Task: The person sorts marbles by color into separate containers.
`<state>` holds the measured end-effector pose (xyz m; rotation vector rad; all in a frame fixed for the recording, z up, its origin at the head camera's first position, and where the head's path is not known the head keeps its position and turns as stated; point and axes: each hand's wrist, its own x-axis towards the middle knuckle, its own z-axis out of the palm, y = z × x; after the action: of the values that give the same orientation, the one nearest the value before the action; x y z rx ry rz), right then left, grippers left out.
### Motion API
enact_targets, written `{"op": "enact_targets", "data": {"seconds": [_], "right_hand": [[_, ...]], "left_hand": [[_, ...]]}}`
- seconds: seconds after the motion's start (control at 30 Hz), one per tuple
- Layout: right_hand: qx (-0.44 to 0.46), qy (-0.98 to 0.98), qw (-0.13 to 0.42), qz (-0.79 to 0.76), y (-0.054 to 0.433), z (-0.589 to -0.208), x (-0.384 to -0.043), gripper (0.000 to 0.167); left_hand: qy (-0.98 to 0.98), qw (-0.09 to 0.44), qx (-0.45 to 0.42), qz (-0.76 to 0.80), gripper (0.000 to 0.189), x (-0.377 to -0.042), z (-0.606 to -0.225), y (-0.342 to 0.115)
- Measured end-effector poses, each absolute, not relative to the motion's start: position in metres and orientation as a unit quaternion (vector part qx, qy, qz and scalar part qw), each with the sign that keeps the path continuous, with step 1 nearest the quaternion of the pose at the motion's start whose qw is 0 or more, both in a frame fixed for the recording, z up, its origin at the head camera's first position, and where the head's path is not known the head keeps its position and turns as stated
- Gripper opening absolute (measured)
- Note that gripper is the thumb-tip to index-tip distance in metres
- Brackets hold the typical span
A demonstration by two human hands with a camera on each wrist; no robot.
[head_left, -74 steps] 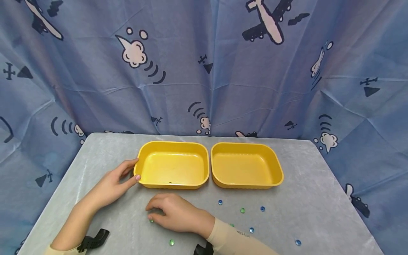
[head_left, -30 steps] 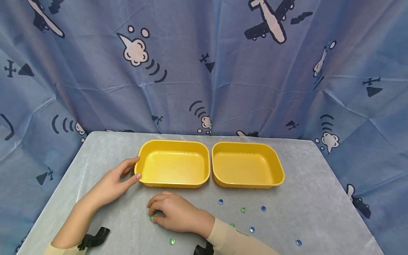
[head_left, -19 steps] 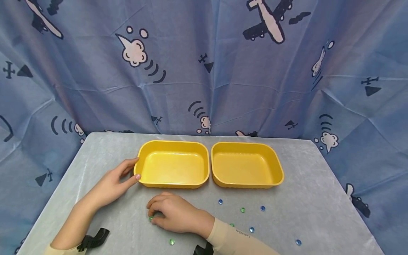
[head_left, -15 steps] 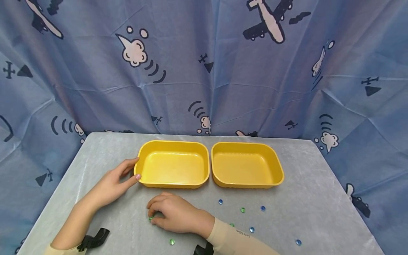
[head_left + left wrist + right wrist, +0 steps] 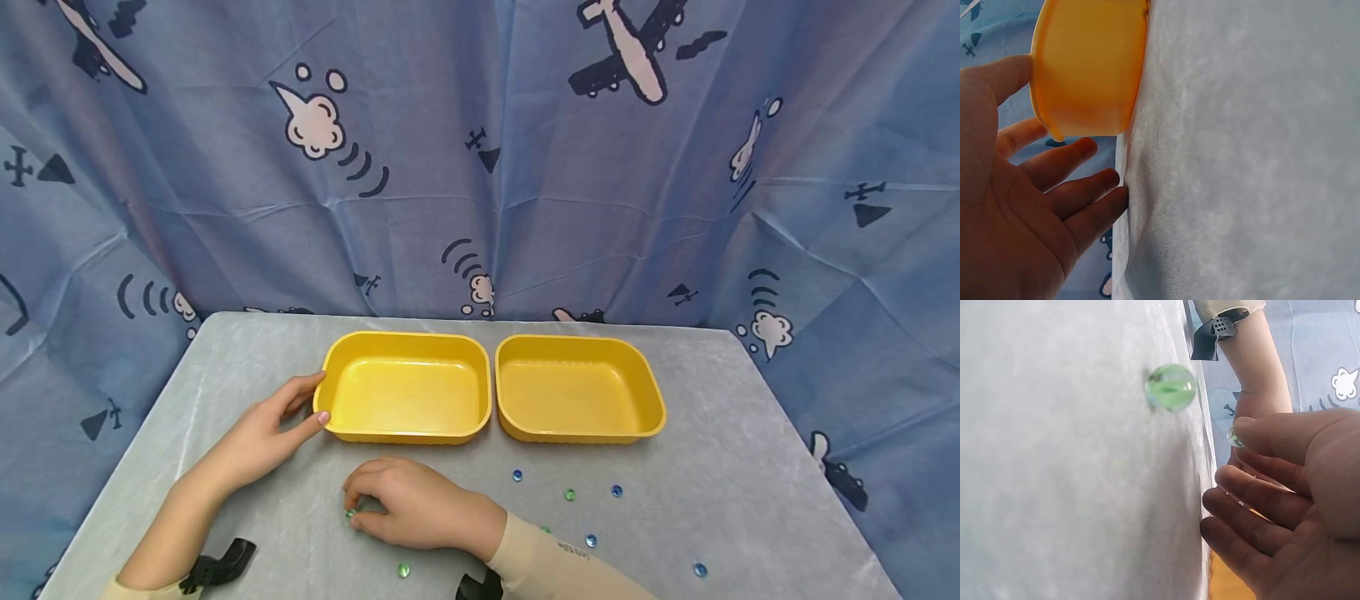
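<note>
My right hand (image 5: 420, 504) is low over the table in front of the left yellow bin (image 5: 408, 437), pinching a small green glass marble (image 5: 1235, 436) between thumb and index finger. Its other fingers are loosely bent and touch nothing else in the right wrist view. My left hand (image 5: 270, 429) rests at the left end of that bin, thumb and a fingertip on the rim, the remaining fingers spread beneath it in the left wrist view. Another green marble (image 5: 403, 571) lies on the table nearer the body, close to my right hand.
A second yellow bin (image 5: 581, 437) stands just right of the first. Scattered right of my right hand are green marbles, one (image 5: 570, 495) near the bin and one partly behind the sleeve, and several blue marbles (image 5: 617, 491). A blue patterned curtain (image 5: 480, 167) hangs behind the grey table (image 5: 750, 467).
My right thumb and index finger have closed on the green marble, which lay under the thumb earlier, and it has shifted slightly left. My left hand has stayed on the bin's rim.
</note>
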<state>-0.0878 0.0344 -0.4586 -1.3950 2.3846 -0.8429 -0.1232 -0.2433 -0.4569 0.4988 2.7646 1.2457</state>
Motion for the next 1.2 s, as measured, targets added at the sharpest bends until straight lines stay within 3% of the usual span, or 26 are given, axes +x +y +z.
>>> {"op": "enact_targets", "data": {"seconds": [0.37, 0.57, 1.2], "right_hand": [[-0.481, 0.808, 0.132, -0.313, 0.036, -0.450, -0.088, 0.011], [-0.484, 0.807, 0.118, -0.319, 0.037, -0.446, -0.088, 0.011], [-0.471, 0.800, 0.055, -0.367, 0.043, -0.432, -0.089, 0.015]], "left_hand": [[0.899, 0.030, 0.167, 0.403, 0.063, -0.124, -0.459, -0.244], [0.894, 0.016, 0.174, 0.411, 0.062, -0.125, -0.464, -0.245], [0.900, 0.037, 0.163, 0.403, 0.063, -0.122, -0.456, -0.243]]}}
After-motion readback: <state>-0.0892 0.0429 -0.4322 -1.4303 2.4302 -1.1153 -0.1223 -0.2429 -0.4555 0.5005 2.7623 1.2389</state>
